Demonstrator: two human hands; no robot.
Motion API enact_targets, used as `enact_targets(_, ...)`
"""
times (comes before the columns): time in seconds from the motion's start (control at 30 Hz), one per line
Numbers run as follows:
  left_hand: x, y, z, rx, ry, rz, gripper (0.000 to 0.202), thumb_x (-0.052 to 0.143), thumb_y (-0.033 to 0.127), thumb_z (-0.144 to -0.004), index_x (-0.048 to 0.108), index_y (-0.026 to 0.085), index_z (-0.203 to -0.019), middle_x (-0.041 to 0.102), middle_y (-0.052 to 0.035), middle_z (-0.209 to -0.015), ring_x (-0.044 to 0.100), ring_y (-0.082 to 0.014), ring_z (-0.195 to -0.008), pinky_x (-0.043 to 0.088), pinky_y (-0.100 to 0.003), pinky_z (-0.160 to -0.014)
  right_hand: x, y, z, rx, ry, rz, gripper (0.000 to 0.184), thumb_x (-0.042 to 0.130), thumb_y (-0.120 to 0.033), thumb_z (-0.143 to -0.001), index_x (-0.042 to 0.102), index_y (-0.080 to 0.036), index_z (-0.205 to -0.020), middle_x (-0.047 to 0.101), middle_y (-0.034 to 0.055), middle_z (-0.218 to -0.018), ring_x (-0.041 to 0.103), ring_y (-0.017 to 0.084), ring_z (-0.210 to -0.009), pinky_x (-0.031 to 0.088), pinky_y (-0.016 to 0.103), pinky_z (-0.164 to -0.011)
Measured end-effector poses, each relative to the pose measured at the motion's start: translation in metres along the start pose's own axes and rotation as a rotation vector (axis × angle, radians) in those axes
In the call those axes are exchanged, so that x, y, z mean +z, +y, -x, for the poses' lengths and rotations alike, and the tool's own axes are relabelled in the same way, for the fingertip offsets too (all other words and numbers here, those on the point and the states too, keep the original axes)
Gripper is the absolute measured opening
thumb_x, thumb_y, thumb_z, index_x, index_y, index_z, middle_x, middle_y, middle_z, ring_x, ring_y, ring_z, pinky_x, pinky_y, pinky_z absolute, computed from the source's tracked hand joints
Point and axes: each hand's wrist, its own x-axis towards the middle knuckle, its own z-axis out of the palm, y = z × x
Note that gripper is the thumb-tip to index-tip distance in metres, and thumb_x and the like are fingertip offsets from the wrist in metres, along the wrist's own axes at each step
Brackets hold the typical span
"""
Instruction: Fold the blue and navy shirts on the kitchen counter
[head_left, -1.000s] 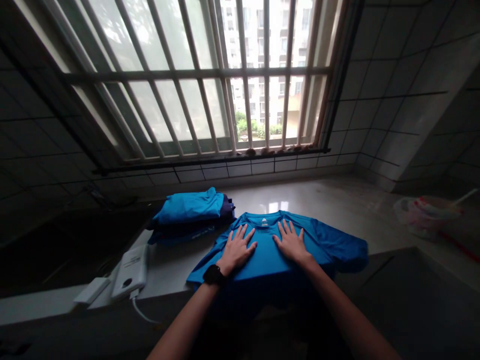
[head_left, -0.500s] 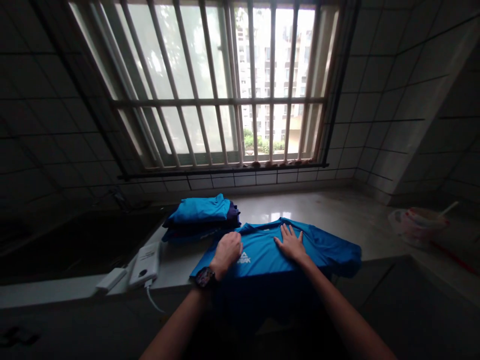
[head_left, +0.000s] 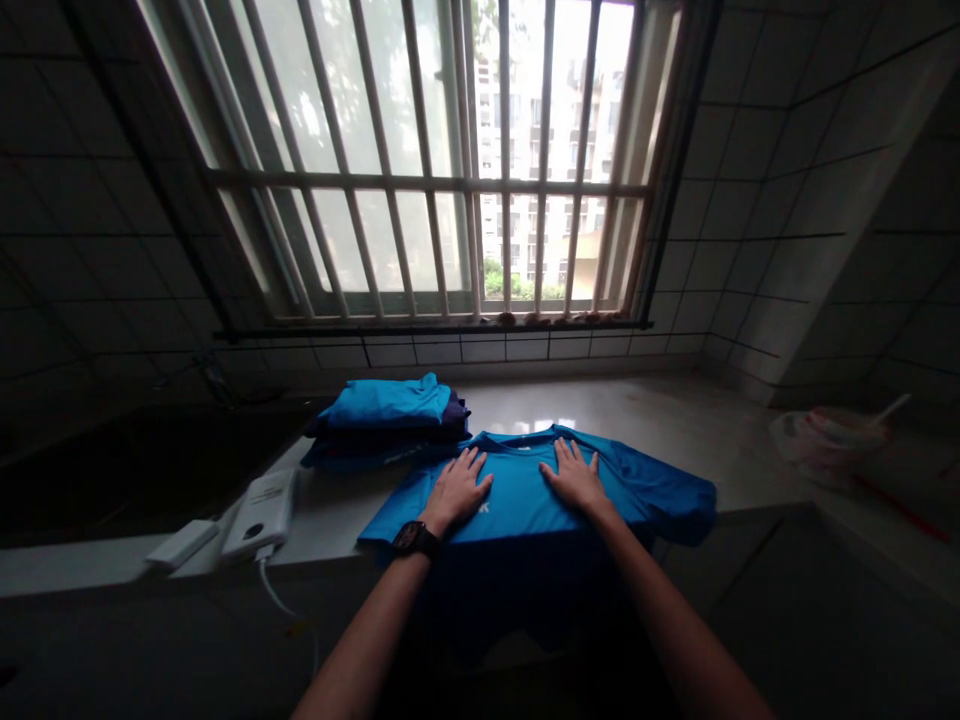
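A blue T-shirt [head_left: 525, 495] is laid flat at the front edge of the bench [head_left: 675, 420], with its collar towards the window bars [head_left: 450, 180] and its lower part draped over that edge. Bare bench is left between the collar and the back edge, and a wide stretch is left open to the right, up to a plastic bag [head_left: 825, 440] near the right end. To the left the room is tighter: a stack of folded clothes [head_left: 386, 420] is set just beside the shirt's left shoulder, and a white power bank [head_left: 260, 515] and a small white block [head_left: 182, 543] are lined along the front edge near the left end.

Half a second ago the left hand was curled into a loose fist on the chest and the white logo was uncovered. Now that hand has been opened and most of the logo is hidden beneath it. The right hand has been kept where it was.

The left hand [head_left: 454, 490], with a dark watch [head_left: 415, 540] worn on its wrist, is pressed palm down on the shirt's left chest, fingers spread. The right hand [head_left: 576, 478] is laid flat just below the collar on the right, fingers likewise spread. Nothing is gripped by either.
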Motion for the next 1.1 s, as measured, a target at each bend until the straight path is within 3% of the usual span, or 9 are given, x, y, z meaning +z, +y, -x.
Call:
enact_targets(0.3, -0.0071, 0.0070, 0.0043, -0.001, 0.003, 0.006, 0.058, 0.034, 0.043, -0.103, 0.043, 0.015, -0.152, 0.036, -0.0121, -0.163, 0.030, -0.0268, -0.153, 0.028, -0.044, -0.123, -0.0023, 0.0005, 0.0051, 0.000, 0.013, 0.027, 0.074, 0.017, -0.056, -0.102, 0.019, -0.013, -0.162, 0.011, 0.0125, -0.170, 0.006, 0.029, -0.157, 0.005, 0.064, -0.122)
enact_targets(0.7, -0.0026, 0.0042, 0.0042, 0.020, 0.042, 0.027, 0.056, 0.035, 0.044, -0.102, 0.045, 0.018, -0.151, 0.038, -0.0111, -0.162, 0.031, -0.0275, -0.152, 0.030, -0.047, -0.122, -0.0038, 0.0003, 0.0044, -0.002, -0.025, 0.028, 0.074, 0.015, -0.056, -0.102, 0.015, -0.014, -0.163, 0.009, 0.0080, -0.171, 0.002, 0.028, -0.157, 0.004, 0.064, -0.122)
enact_targets(0.9, -0.0048, 0.0060, 0.0049, 0.011, 0.003, 0.015, 0.060, 0.032, 0.044, -0.102, 0.043, 0.014, -0.152, 0.036, -0.0127, -0.163, 0.029, -0.0272, -0.153, 0.026, -0.044, -0.124, -0.0015, 0.0028, -0.0003, 0.003, -0.027, 0.042, 0.074, 0.016, -0.057, -0.102, 0.016, -0.016, -0.163, 0.009, 0.0082, -0.171, 0.003, 0.030, -0.157, 0.006, 0.064, -0.122)
enact_targets(1.1, -0.0042, 0.0052, 0.0029, 0.006, 0.003, 0.009, 0.058, 0.032, 0.044, -0.102, 0.043, 0.016, -0.152, 0.035, -0.0117, -0.164, 0.030, -0.0272, -0.153, 0.028, -0.046, -0.123, 0.0001, 0.0029, -0.0016, 0.001, -0.012, 0.015, 0.073, 0.018, -0.056, -0.102, 0.018, -0.016, -0.163, 0.010, 0.0090, -0.170, 0.005, 0.027, -0.157, 0.004, 0.063, -0.122)
